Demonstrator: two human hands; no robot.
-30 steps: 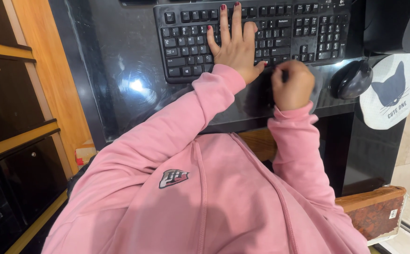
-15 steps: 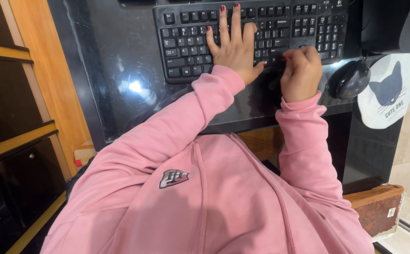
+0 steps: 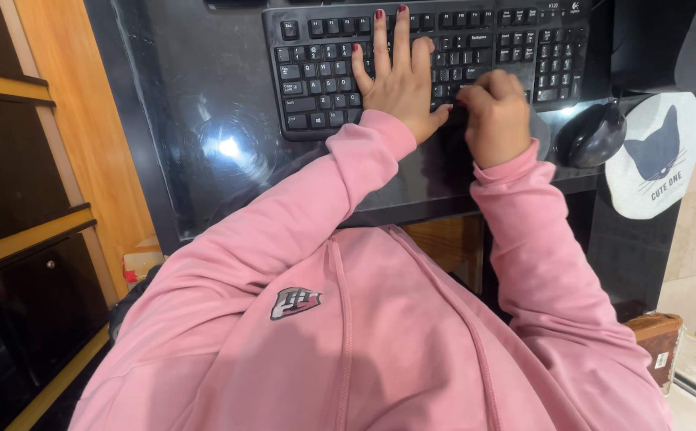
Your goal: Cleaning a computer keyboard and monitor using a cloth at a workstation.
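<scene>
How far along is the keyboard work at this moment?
Done: both hands are at the black keyboard. In hand: the left hand lies spread flat on the keys, and the right hand is curled at the lower edge. Left: the mouse lies untouched.

I'm wearing a pink cotton hooded sweatshirt (image 3: 348, 319) with ribbed cuffs, a small grey-red chest emblem (image 3: 294, 302), dark red nail polish.

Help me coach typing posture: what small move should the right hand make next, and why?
Probably uncurl the right hand. Its fingers are bunched into a loose fist at the front edge of the black keyboard, while the left hand lies flat with fingers spread across the keys. Opening it would let it match.
</scene>
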